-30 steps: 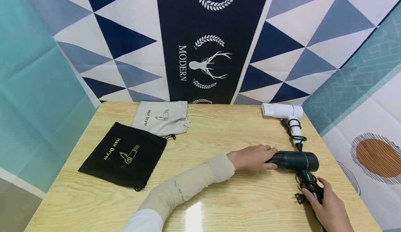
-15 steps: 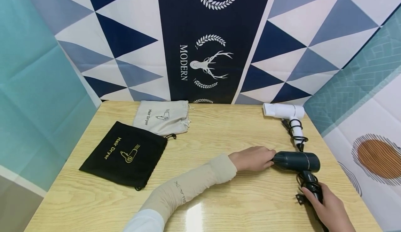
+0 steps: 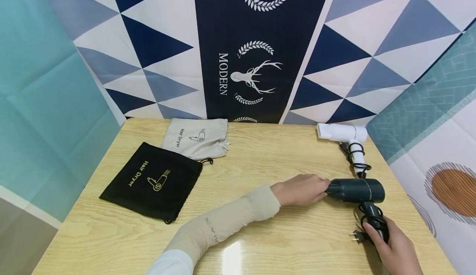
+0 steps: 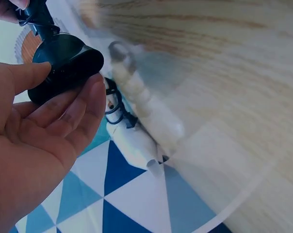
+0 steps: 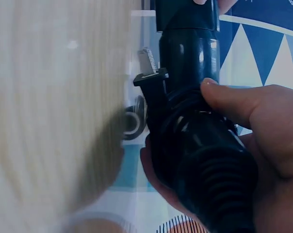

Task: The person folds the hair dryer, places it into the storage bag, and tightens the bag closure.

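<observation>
Over the bench (image 3: 260, 151), the dark hair dryer (image 3: 360, 190) lay between both hands: the left hand (image 3: 302, 189) pinched its nozzle (image 3: 336, 189), the right hand (image 3: 398, 248) gripped its cord-wrapped handle (image 3: 370, 209).

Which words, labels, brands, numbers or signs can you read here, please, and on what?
"Hair Dryer" with dryer symbol: black pouch
"Hair Dryer" with dryer symbol: pale pouch
"MODERN": dark wall panel
"N", cut off: same panel
Beige sleeve: lettering too unclear to read
Black hair dryer, white hair dryer: none readable

Patterned hangings (image 3: 245, 52) around a wood-grain table (image 3: 271, 155) suggest a staged tabletop booth.
</observation>
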The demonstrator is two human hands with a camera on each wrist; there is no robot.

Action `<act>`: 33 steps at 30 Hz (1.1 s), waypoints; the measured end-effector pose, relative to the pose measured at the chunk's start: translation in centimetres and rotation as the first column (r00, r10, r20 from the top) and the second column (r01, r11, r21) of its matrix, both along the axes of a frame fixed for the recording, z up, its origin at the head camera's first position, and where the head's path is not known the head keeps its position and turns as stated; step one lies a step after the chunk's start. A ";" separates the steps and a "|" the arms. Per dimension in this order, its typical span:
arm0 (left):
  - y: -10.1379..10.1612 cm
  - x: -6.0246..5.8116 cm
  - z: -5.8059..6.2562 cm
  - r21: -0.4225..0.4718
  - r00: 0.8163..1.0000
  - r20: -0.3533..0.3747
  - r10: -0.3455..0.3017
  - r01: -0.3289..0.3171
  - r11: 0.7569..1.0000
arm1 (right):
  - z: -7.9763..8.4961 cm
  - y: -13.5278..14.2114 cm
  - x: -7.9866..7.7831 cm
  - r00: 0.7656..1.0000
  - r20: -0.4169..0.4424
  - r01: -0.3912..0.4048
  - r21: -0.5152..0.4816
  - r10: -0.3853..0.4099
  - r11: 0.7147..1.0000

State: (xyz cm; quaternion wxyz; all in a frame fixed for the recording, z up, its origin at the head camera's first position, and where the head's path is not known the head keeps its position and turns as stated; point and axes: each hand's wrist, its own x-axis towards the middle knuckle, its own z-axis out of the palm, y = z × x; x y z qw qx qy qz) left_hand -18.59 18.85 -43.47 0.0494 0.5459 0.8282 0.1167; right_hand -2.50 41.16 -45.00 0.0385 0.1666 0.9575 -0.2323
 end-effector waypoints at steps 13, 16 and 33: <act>-2.7 0.3 2.1 0.162 0.997 0.074 0.025 -0.037 0.986 | 1.0 -1.9 0.4 0.975 -0.218 0.047 0.020 -0.042 0.999; -3.3 0.4 2.4 0.197 0.993 0.109 0.035 -0.056 0.979 | 1.3 -2.4 0.4 0.976 -0.210 0.058 0.016 -0.053 0.998; -6.0 0.5 3.6 0.215 0.954 0.268 0.137 -0.198 0.956 | 2.7 -5.0 0.2 0.961 -0.276 -0.018 0.012 0.021 1.000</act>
